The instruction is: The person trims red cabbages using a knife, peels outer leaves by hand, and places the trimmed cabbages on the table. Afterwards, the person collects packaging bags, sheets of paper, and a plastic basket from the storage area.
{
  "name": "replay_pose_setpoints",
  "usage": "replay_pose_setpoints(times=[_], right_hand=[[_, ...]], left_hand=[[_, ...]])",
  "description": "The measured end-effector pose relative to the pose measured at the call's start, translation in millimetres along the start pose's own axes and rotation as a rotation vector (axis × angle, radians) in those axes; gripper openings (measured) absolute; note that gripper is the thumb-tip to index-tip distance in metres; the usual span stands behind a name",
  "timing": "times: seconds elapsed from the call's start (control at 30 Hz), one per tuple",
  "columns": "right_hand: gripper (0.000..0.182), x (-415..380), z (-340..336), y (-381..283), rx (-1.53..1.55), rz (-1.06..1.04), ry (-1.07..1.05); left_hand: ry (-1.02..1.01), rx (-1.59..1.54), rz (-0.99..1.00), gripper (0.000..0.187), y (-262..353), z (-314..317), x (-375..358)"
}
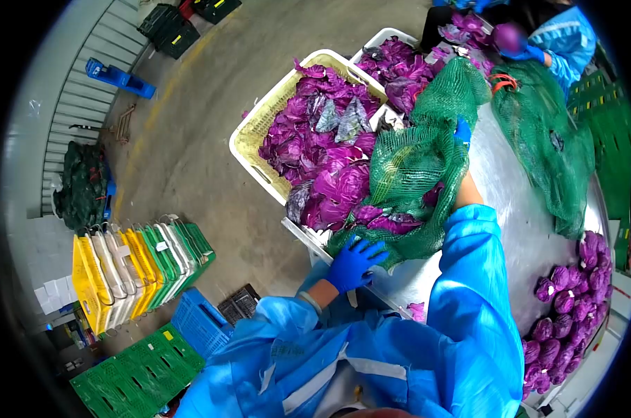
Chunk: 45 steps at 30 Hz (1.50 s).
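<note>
A green mesh bag stretches over the near side of the metal table, with purple leaves showing beneath and through it. My right hand, in a blue glove, is closed on the bag's right side; part of the fingers is hidden by the mesh. My left hand, also gloved in blue, has its fingers spread at the bag's lower left end, by the table edge. Just left of the bag, a cream plastic basket is heaped with red cabbage leaves.
A second green mesh bag lies on the metal table. Trimmed red cabbages are piled at the right rim. A co-worker's gloved hand is at a cabbage. Stacked crates stand on the floor at left.
</note>
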State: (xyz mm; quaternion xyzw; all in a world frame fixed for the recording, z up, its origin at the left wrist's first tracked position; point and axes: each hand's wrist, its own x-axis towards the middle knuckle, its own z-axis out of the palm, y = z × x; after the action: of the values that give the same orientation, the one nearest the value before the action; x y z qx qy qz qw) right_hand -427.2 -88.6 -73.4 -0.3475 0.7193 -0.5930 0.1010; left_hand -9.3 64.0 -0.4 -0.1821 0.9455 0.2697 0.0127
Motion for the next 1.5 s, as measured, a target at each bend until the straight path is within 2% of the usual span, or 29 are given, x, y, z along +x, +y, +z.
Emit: replay_pose_setpoints(times=[0.07, 0.17, 0.3, 0.37, 0.4, 0.43, 0.5, 0.57, 0.63, 0.7, 0.73, 0.77, 0.8, 0.83, 0.87, 0.97, 1.0, 1.03, 1.07, 1.1, 1.13, 1.17, 1.23, 1.27, 1.3, 1.37, 1.4, 1.47, 1.5], right_hand=[[0.042, 1.1, 28.6, -14.8, -0.053, -0.071, 0.006], [0.039, -6.0, 70.5, -32.8, -0.147, -0.175, 0.029], [0.036, -14.3, 123.5, -55.0, -0.295, -0.276, 0.026], [0.035, -20.2, 145.8, -51.0, -0.327, -0.154, -0.044], [0.036, -28.7, 158.1, -53.9, -0.311, 0.043, -0.083], [0.041, -27.8, 154.2, -53.9, -0.389, 0.15, -0.318], [0.044, -24.7, 148.4, -79.6, -0.368, 0.143, -0.414], [0.04, -11.2, 140.2, -100.8, -0.158, 0.205, -0.425], [0.034, 10.5, 126.9, -151.2, 0.087, 0.463, -0.456], [0.026, 30.3, 121.0, -188.3, 0.244, 0.306, -0.452], [0.024, 41.5, 115.7, -216.7, 0.321, 0.27, -0.463], [0.018, 48.6, 106.5, -262.2, 0.506, 0.315, -0.451], [0.013, 48.2, 89.9, -325.5, 0.595, 0.438, -0.438], [0.009, 55.1, 81.4, -358.7, 0.879, 0.621, -0.485], [0.012, 65.9, 82.5, -346.3, 0.869, 0.595, -0.463], [0.022, 72.6, 128.8, -322.2, 0.713, 0.834, -0.44], [0.028, 77.4, 144.4, -291.8, 0.894, 0.996, -0.526], [0.029, 78.6, 139.2, -324.5, 0.916, 0.896, -0.496], [0.029, 72.1, 126.1, -380.8, 0.929, 0.797, -0.47], [0.029, 64.2, 116.1, -415.2, 0.933, 0.725, -0.443], [0.03, 86.6, 100.2, -411.2, 1.129, 0.673, -0.61], [0.026, 77.0, 87.6, -449.1, 1.263, 0.58, -0.705], [0.02, 81.1, 110.4, -454.9, 1.026, 0.595, -0.339], [0.016, 78.8, 117.1, -460.2, 1.085, 0.783, -0.487], [0.014, 76.2, 116.0, -465.1, 1.114, 0.762, -0.403], [0.011, 64.0, 117.5, -487.0, 1.167, 0.713, -0.239], [0.01, 67.5, 101.6, -495.3, 1.255, 0.579, -0.595], [0.018, 47.3, 103.6, -525.9, 1.029, 0.386, -0.179], [0.019, 47.0, 111.9, -536.6, 1.034, 0.56, -0.078]], left_hand=[[0.014, -0.058, -0.01, 0.065, -23.8, -6.8, -1.4], [-0.038, 0.073, -0.098, 0.066, -64.7, -43.7, -4.7], [-0.013, 0.183, -0.204, 0.047, -140.8, -71.6, -13.5], [-0.06, 0.189, -0.331, 0.037, -175.9, -90.4, -9.0], [-0.08, 0.191, -0.395, 0.033, -193.4, -98.8, -8.4], [0.069, 0.002, -0.422, 0.03, -213.3, -101.0, -12.5], [0.369, -0.381, -0.459, 0.027, -249.4, -114.3, -18.7], [0.489, -0.589, -0.62, 0.028, -265.3, -160.1, -19.6], [0.702, -0.688, -0.546, 0.025, -275.9, -216.4, -28.2], [0.725, -0.854, -0.457, 0.029, -286.0, -275.2, -46.5], [0.811, -1.091, -0.35, 0.032, -288.2, -299.8, -53.7], [0.89, -1.327, -0.235, 0.034, -283.9, -321.7, -58.2], [0.841, -1.509, -0.201, 0.035, -264.9, -350.1, -59.7], [0.784, -1.689, -0.157, 0.035, -247.6, -374.2, -61.4], [0.722, -1.867, -0.125, 0.036, -230.4, -398.2, -63.2], [0.787, -1.63, -0.366, 0.035, -371.1, -332.4, -50.5], [0.748, -1.656, -0.569, 0.035, -389.7, -316.9, -41.3], [0.706, -1.688, -0.768, 0.034, -407.6, -301.9, -32.0], [0.636, -2.02, -0.685, 0.032, -391.9, -313.1, -27.9], [0.664, -1.991, -0.626, 0.033, -381.6, -322.9, -28.3], [0.686, -1.96, -0.582, 0.034, -371.2, -329.3, -32.3], [0.707, -1.928, -0.529, 0.035, -365.4, -332.5, -32.1], [0.737, -1.906, -0.612, 0.037, -360.0, -328.2, -31.5], [0.746, -1.914, -0.694, 0.038, -354.6, -326.8, -29.1], [0.757, -1.918, -0.771, 0.038, -350.9, -328.6, -25.0], [0.79, -1.978, -0.482, 0.04, -341.9, -346.5, -18.8], [0.804, -2.008, -0.357, 0.041, -329.4, -353.2, -23.4], [0.835, -1.98, -0.208, 0.046, -313.0, -359.4, -28.7], [0.871, -1.984, -0.136, 0.048, -304.9, -366.5, -30.1]])
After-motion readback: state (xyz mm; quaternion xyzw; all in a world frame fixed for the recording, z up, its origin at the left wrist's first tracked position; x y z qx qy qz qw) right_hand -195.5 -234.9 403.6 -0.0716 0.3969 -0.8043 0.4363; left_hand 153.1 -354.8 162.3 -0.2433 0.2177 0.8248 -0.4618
